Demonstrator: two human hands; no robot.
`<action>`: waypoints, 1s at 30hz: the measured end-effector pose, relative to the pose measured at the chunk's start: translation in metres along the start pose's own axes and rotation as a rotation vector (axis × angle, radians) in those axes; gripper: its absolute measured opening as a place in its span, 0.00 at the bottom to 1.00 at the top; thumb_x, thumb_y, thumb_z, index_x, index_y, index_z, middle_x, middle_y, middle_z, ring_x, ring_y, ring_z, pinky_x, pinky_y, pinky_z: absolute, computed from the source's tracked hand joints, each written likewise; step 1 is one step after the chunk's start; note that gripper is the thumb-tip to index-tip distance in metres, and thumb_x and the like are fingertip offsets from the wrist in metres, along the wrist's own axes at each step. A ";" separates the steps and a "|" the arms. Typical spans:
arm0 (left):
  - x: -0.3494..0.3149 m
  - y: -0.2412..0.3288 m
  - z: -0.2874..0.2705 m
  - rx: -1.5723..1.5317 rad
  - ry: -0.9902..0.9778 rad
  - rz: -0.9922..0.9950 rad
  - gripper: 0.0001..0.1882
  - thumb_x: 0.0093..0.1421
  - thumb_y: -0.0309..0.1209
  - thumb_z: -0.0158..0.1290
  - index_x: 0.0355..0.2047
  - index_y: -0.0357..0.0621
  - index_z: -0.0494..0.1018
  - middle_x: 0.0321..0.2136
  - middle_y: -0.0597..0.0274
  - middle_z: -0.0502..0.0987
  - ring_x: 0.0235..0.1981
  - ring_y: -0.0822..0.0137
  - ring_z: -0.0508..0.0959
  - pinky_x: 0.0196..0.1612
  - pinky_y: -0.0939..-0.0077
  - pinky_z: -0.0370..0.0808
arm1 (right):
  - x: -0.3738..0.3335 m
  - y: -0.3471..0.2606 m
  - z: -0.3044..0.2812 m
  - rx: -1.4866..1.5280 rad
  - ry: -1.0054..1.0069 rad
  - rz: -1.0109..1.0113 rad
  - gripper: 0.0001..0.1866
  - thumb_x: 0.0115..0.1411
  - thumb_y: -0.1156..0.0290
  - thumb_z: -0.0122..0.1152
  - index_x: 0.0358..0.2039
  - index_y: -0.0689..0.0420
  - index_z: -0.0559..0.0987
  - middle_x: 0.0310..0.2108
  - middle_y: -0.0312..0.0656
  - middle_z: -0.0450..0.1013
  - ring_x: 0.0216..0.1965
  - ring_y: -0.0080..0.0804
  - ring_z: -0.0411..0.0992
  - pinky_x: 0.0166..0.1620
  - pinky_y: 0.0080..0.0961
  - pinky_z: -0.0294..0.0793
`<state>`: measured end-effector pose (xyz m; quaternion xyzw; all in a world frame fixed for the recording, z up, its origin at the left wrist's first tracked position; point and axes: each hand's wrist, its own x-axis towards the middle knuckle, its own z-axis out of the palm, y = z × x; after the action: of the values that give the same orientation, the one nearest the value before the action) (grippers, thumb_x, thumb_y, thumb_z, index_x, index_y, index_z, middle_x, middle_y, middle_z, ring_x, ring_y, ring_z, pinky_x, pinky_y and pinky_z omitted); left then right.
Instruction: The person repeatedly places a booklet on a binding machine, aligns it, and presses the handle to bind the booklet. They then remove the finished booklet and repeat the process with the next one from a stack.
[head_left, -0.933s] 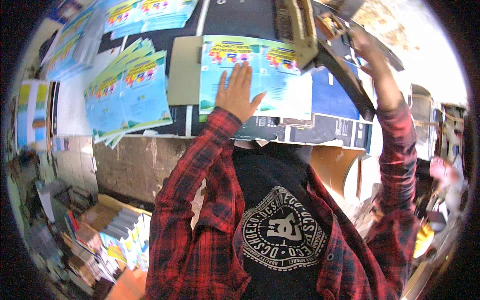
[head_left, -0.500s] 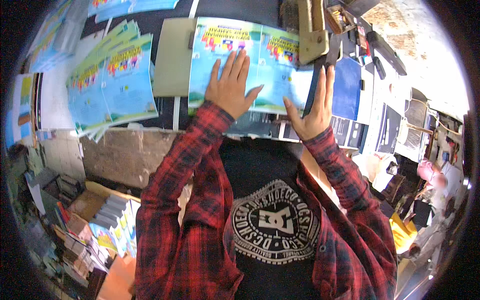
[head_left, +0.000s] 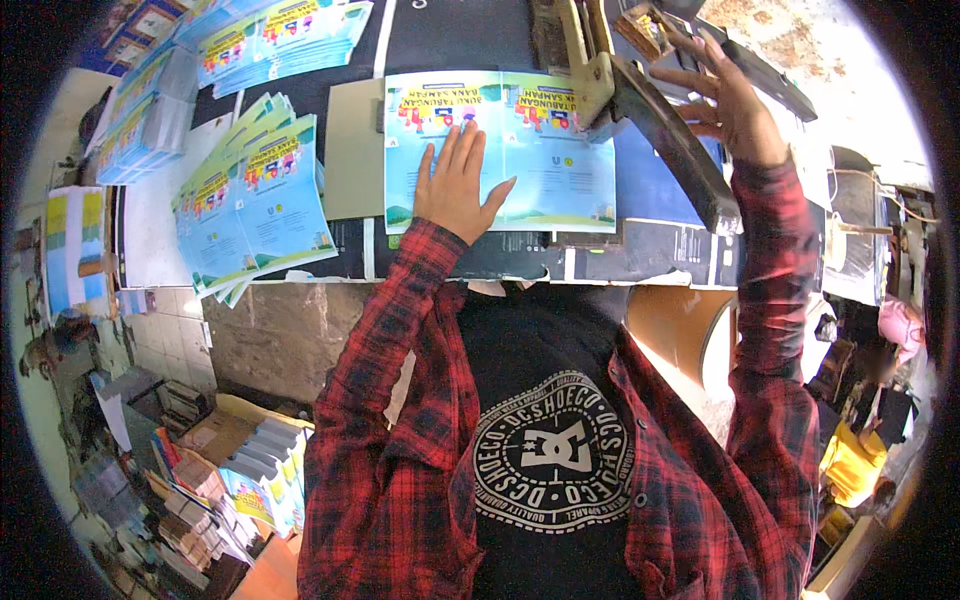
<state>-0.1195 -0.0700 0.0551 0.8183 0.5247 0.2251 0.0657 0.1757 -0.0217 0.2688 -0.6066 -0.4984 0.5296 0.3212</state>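
Observation:
My left hand (head_left: pixel 456 185) lies flat, fingers a little apart, on a printed blue and green cover sheet (head_left: pixel 560 190) with colourful figures and a fold line down its middle. The sheet's left side lies next to a grey-beige board (head_left: pixel 354 150). My right hand (head_left: pixel 738 112) is raised to the right with its fingers spread and nothing in them. Beside it, a long dark bar (head_left: pixel 672 140) slants toward the table's front edge. A beige metal tool (head_left: pixel 594 85) stands at the sheet's far right corner, partly over it.
Left of the board, similar sheets (head_left: pixel 265 200) lie fanned out. More stacks (head_left: pixel 290 45) stand behind them and at the far left (head_left: pixel 148 140). A blue panel (head_left: pixel 650 175) lies under the bar. Below left, a box holds booklets (head_left: pixel 265 465). A person in yellow (head_left: pixel 852 468) is at the right.
My right hand has left the sheet's right edge and moved right and away from me. The dark bar now shows at full length. My left hand stays on the sheet; the whole view has shifted slightly.

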 end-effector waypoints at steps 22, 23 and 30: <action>-0.085 -0.308 -0.253 -0.665 0.063 -0.892 0.28 0.61 0.49 0.58 0.47 0.34 0.78 0.39 0.59 0.81 0.38 0.69 0.79 0.44 0.71 0.73 | -0.123 0.264 -0.038 0.098 0.398 -0.046 0.30 0.68 0.71 0.50 0.68 0.60 0.56 0.53 0.47 0.71 0.55 0.32 0.69 0.60 0.30 0.66; -0.091 -0.330 -0.266 -0.709 0.072 -0.930 0.29 0.60 0.49 0.59 0.48 0.34 0.78 0.40 0.61 0.81 0.39 0.69 0.78 0.46 0.72 0.73 | -0.135 0.266 -0.036 0.167 0.432 -0.086 0.29 0.69 0.72 0.50 0.68 0.60 0.56 0.51 0.47 0.72 0.54 0.31 0.69 0.60 0.29 0.65; -0.121 -0.460 -0.282 0.526 0.048 -0.889 0.39 0.54 0.59 0.59 0.55 0.40 0.74 0.51 0.47 0.77 0.53 0.52 0.76 0.57 0.62 0.70 | -0.177 0.283 -0.048 0.003 0.537 -0.010 0.30 0.68 0.69 0.55 0.67 0.61 0.58 0.53 0.51 0.72 0.55 0.33 0.69 0.61 0.31 0.64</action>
<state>-0.6669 -0.0109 0.1120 0.4996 0.8621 0.0544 -0.0651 0.3069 -0.2664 0.0777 -0.7223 -0.3976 0.3487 0.4456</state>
